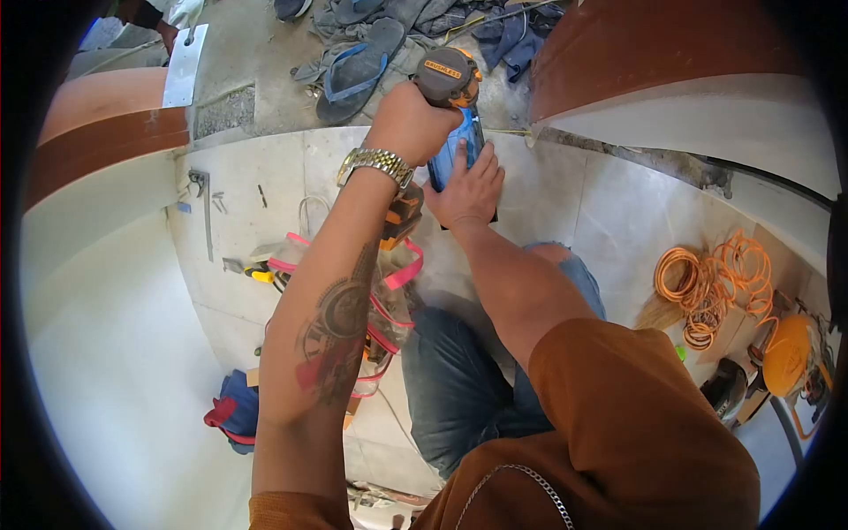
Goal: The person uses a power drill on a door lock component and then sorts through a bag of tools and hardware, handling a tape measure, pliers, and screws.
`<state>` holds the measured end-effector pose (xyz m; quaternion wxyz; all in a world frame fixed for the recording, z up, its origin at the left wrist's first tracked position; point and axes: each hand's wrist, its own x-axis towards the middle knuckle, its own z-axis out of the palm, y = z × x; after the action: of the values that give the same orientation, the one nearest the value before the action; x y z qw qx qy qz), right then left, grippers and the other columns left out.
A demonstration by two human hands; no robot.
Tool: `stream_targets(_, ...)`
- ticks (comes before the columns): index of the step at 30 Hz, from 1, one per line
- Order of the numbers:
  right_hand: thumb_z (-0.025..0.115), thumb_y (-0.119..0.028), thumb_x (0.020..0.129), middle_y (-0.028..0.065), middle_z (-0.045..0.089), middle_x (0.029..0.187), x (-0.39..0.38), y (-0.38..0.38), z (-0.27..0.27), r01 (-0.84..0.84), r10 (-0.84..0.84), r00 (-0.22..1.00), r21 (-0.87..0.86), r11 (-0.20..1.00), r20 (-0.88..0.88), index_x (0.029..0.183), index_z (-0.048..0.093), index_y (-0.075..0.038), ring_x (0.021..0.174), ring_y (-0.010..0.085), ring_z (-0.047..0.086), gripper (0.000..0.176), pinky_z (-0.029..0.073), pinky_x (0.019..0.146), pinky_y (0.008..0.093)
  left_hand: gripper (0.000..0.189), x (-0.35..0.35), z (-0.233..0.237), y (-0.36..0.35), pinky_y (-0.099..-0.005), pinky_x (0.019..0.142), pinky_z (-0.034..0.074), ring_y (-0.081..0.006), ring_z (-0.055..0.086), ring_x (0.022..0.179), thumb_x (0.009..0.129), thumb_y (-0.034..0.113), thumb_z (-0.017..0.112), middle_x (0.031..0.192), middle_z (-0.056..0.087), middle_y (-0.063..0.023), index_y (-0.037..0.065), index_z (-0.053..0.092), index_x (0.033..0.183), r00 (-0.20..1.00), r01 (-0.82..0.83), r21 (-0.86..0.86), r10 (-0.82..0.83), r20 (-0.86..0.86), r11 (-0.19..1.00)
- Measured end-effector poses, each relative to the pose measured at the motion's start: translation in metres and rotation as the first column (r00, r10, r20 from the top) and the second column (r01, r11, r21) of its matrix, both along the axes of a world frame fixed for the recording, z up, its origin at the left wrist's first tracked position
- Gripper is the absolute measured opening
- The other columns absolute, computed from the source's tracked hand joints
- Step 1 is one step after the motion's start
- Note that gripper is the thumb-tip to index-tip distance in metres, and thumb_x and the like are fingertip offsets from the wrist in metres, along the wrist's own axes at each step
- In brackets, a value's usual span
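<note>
My left hand (411, 124), with a metal watch on its wrist, is wrapped round the grip of a black and orange cordless drill (449, 78) marked BRUSHLESS. The drill's battery (402, 216) shows below that wrist. Under the drill's head lies a long, dark piece with a shiny blue face (452, 146) on the tiled floor. My right hand (468, 187) rests on this blue piece, fingers stretched out over its near part. The drill's tip is hidden behind its body and my left hand.
Grey sandals (360, 71) and crumpled clothes lie beyond the doorway. An L-shaped tool (205, 212) and small parts are at left. A clear bag with pink trim (406, 265) sits under my left arm. Coiled orange hose (707, 283) lies right. Another person's hand (168, 35) shows top left.
</note>
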<state>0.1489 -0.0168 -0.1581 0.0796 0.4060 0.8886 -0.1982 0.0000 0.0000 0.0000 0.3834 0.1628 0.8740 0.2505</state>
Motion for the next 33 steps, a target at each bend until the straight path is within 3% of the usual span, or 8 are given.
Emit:
stream_targets(2, 0.066, -0.063, 0.082, 0.0298, 0.020, 0.164, -0.004, -0.004, 0.001, 0.010, -0.009, 0.999, 0.028, 1.000, -0.039, 0.162, 0.036, -0.012, 0.147, 0.0435, 0.028, 0.099, 0.019, 0.122, 0.0579, 0.027, -0.001, -0.007, 0.000, -0.0338, 0.045, 0.053, -0.0183, 0.066, 0.052, 0.080, 0.020, 0.077, 0.067, 0.069, -0.0113, -0.004, 0.073, 0.093, 0.985, 0.104, 0.056, -0.096, -0.142, 0.993)
stream_targets(3, 0.066, -0.063, 0.082, 0.0298, 0.020, 0.164, 0.005, -0.002, -0.003, 0.009, -0.009, 1.000, 0.035, 0.999, -0.008, 0.162, 0.036, -0.012, 0.147, 0.0435, 0.028, 0.099, 0.019, 0.122, 0.0579, 0.027, 0.005, -0.022, 0.001, -0.0338, 0.045, 0.053, -0.0183, 0.066, 0.052, 0.080, 0.020, 0.077, 0.067, 0.069, -0.0113, -0.004, 0.073, 0.093, 0.989, 0.103, 0.065, -0.095, -0.113, 0.993)
stream_targets(6, 0.065, -0.063, 0.083, 0.0298, 0.021, 0.164, 0.003, 0.001, -0.002, 0.024, -0.024, 1.000, 0.008, 1.000, -0.009, 0.161, 0.037, -0.012, 0.147, 0.0436, 0.028, 0.098, 0.018, 0.122, 0.0575, 0.027, 0.006, -0.033, 0.004, -0.0338, 0.045, 0.053, -0.0182, 0.066, 0.052, 0.080, 0.020, 0.077, 0.066, 0.069, -0.0116, -0.004, 0.073, 0.091, 0.980, 0.115, 0.065, -0.102, -0.172, 0.991)
stream_targets(8, 0.065, -0.063, 0.083, 0.0297, 0.020, 0.164, 0.005, 0.000, -0.001, 0.015, -0.015, 1.000, 0.008, 1.000, -0.006, 0.162, 0.036, -0.012, 0.148, 0.0434, 0.027, 0.098, 0.018, 0.122, 0.0572, 0.038, 0.007, -0.030, 0.006, -0.0454, 0.088, 0.059, -0.0431, 0.072, 0.097, 0.074, 0.027, 0.079, 0.099, 0.073, -0.0295, -0.003, 0.077, 0.097, 0.987, 0.088, 0.036, -0.082, -0.137, 0.995)
stream_targets(15, 0.064, -0.064, 0.084, 0.0295, 0.019, 0.165, 0.003, -0.001, -0.001, -0.001, 0.001, 1.000, 0.007, 1.000, 0.031, 0.163, 0.033, -0.013, 0.149, 0.0429, 0.025, 0.099, 0.018, 0.122, 0.0566, 0.038, 0.005, -0.028, 0.009, -0.0454, 0.088, 0.059, -0.0429, 0.072, 0.098, 0.073, 0.027, 0.079, 0.099, 0.073, -0.0290, -0.003, 0.077, 0.096, 0.979, 0.098, -0.021, -0.100, -0.176, 0.995)
stream_targets(33, 0.064, -0.065, 0.084, 0.0291, 0.019, 0.164, 0.001, -0.002, -0.006, 0.013, -0.013, 1.000, 0.028, 1.000, 0.008, 0.164, 0.032, -0.013, 0.148, 0.0432, 0.025, 0.100, 0.017, 0.122, 0.0571, 0.041, 0.001, -0.027, 0.013, -0.0431, 0.088, 0.059, -0.0398, 0.074, 0.098, 0.074, 0.028, 0.081, 0.100, 0.075, -0.0283, -0.004, 0.077, 0.098, 0.993, 0.090, -0.046, -0.093, -0.067, 0.995)
